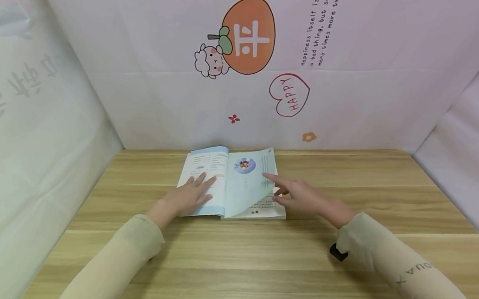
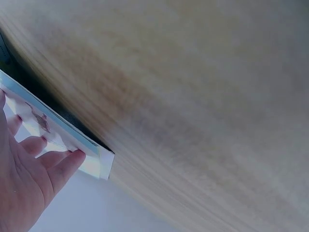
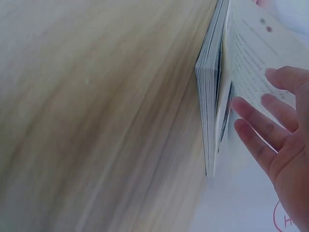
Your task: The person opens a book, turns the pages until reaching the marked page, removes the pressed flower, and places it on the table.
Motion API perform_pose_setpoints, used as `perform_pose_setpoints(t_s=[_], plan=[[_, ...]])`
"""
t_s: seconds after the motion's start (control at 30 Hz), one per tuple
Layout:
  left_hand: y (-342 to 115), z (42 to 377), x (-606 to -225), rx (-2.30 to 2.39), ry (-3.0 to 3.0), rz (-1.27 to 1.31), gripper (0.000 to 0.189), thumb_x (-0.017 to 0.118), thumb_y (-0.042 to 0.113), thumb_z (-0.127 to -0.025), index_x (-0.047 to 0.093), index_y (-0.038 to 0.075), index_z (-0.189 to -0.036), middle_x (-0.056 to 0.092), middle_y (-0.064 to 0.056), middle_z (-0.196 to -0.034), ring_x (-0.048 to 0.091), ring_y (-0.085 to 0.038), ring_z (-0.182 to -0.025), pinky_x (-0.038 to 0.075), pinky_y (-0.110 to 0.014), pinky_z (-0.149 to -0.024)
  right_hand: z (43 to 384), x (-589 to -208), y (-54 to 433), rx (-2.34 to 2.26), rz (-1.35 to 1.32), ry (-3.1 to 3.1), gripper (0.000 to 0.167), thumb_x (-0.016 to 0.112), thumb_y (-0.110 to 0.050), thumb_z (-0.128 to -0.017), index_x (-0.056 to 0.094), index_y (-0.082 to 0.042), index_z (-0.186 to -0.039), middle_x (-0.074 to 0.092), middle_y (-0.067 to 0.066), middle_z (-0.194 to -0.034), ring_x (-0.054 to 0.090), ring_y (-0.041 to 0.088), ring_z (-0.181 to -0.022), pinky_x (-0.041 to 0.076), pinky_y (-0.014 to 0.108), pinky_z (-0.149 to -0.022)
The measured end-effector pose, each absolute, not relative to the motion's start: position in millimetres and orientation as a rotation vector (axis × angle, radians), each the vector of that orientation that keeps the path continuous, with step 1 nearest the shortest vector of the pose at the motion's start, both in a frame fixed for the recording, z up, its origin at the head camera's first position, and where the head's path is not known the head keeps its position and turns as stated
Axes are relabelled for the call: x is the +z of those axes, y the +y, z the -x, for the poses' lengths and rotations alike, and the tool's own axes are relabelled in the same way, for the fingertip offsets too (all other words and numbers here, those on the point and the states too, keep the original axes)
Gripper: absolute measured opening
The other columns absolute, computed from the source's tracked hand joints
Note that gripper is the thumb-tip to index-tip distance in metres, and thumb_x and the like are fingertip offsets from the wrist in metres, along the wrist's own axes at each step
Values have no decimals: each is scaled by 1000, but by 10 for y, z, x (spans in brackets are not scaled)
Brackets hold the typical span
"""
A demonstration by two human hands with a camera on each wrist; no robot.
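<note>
An open book (image 1: 206, 159) lies on the wooden table near the back wall. My left hand (image 1: 189, 196) rests on its left page with the fingers spread; in the left wrist view those fingers (image 2: 67, 166) lie across the paper by the book's edge. On the right side, a pale blue page (image 1: 243, 189) with a round picture curves up at its lower right corner, baring printed text beneath. My right hand (image 1: 301, 195) is at that page's outer edge, index finger extended over it. Its thumb and fingers are apart in the right wrist view, beside the thick page block (image 3: 207, 106).
A white printed sheet (image 1: 166, 99) hangs behind the table, with an orange fruit drawing and a heart. More white sheeting (image 1: 17, 154) closes off the left side, and also the right. A black band (image 1: 338, 252) shows at the right sleeve.
</note>
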State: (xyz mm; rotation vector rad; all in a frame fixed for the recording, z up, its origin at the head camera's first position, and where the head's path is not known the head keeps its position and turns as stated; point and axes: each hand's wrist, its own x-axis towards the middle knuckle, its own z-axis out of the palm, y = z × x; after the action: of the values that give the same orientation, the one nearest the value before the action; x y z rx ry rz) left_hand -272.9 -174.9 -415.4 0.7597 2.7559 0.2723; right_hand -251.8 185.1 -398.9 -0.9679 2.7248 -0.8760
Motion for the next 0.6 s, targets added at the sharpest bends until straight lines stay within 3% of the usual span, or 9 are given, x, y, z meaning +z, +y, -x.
perform_pose_setpoints(t_s=[0.1, 0.2, 0.33, 0.5, 0.6], plan=[[-1740, 2729, -4144, 259, 2753, -757, 65, 32, 46, -112, 9, 20, -167, 7, -19, -170, 16, -53, -149, 27, -67, -115, 2507, -3991, 1821, -956, 970, 2711, 80, 65, -9, -101, 18, -13, -165, 61, 23, -139, 70, 31, -109, 58, 44, -90], [-1735, 2723, -4136, 254, 2752, -759, 65, 32, 46, -112, 9, 20, -167, 7, -19, -170, 16, -53, -149, 27, -67, -114, 2509, -4010, 1789, -1051, 972, 2682, 88, 64, -7, -102, 5, -15, -167, 44, 18, -155, 70, 29, -109, 58, 41, -91], [-1731, 2715, -4128, 258, 2752, -756, 65, 32, 46, -112, 9, 20, -167, 7, -19, -170, 16, -53, -149, 26, -67, -115, 2518, -4054, 1742, -1162, 963, 2606, 96, 63, -6, -102, -8, -19, -166, 33, 13, -163, 70, 28, -111, 57, 37, -91], [-1724, 2718, -4123, 267, 2761, -764, 64, 33, 44, -112, 11, 19, -167, 9, -20, -169, 17, -54, -149, 27, -66, -115, 2505, -4102, 1691, -1148, 990, 2558, 91, 63, -8, -103, -1, -16, -166, 26, 15, -166, 65, 32, -120, 58, 38, -91], [-1720, 2722, -4118, 278, 2764, -766, 64, 34, 44, -112, 12, 18, -167, 10, -20, -169, 18, -54, -148, 28, -66, -115, 2485, -4103, 1651, -1052, 989, 2575, 83, 64, -13, -103, 11, -16, -167, 34, 19, -162, 60, 34, -127, 56, 44, -94]])
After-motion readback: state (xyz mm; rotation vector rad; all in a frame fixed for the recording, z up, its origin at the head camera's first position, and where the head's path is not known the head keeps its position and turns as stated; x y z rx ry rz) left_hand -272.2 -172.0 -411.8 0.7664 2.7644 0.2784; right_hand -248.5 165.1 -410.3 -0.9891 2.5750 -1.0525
